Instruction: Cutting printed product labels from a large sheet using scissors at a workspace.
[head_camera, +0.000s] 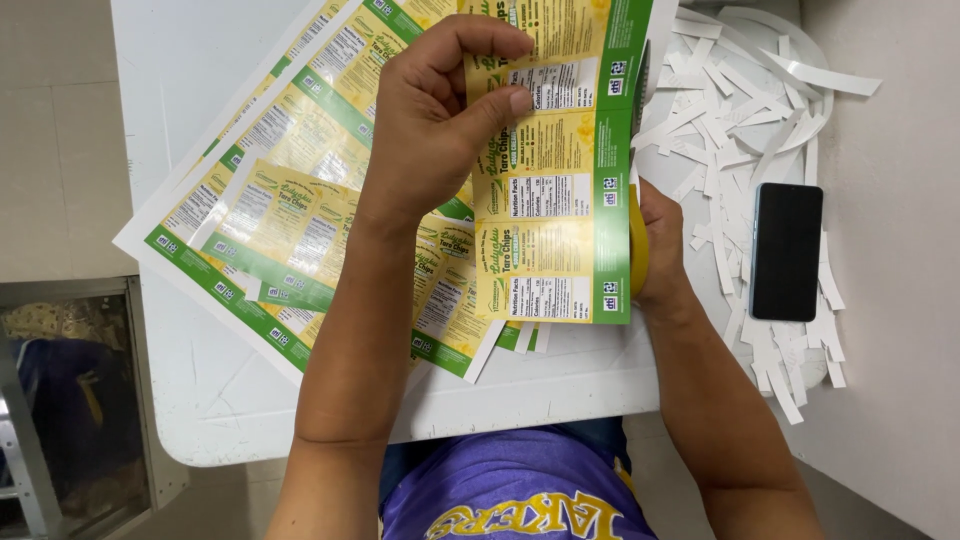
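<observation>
White table (180, 60) carries the printed sheets (290, 190). Above them I hold a label strip (555, 200): my left hand (430, 130) pinches its left edge; my right hand (660, 250), at its right edge, grips yellow-handled scissors (638, 240). Trimming appears underway; next cut needs steady alignment

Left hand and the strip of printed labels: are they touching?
Touching. The head view shows the left hand pinching the label strip, thumb pressed on its printed face and fingers curled over its edge.
</observation>
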